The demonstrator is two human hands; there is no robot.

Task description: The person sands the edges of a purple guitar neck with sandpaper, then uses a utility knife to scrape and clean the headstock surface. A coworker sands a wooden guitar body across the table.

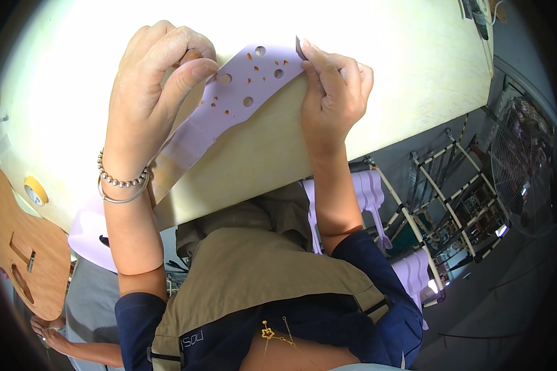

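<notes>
A lavender headstock [232,93] with several round holes and scattered orange-brown specks lies slantwise on the pale table. Its neck [182,148] runs down to the left, turning tan near the table's front edge. My right hand [337,83] pinches a small dark piece of sandpaper [300,48] against the headstock's right tip. Over the headstock's left edge, my left hand [161,74] is closed, thumb and fingers curled together. Something brownish shows between those fingers, but I cannot make out what it is.
A yellow tape roll [36,190] sits at the table's left. A co-worker's hands [51,331] are below a wooden guitar body [28,247]. Lavender parts [368,198] hang on a pipe rack [408,222] at right, near a large fan [523,164].
</notes>
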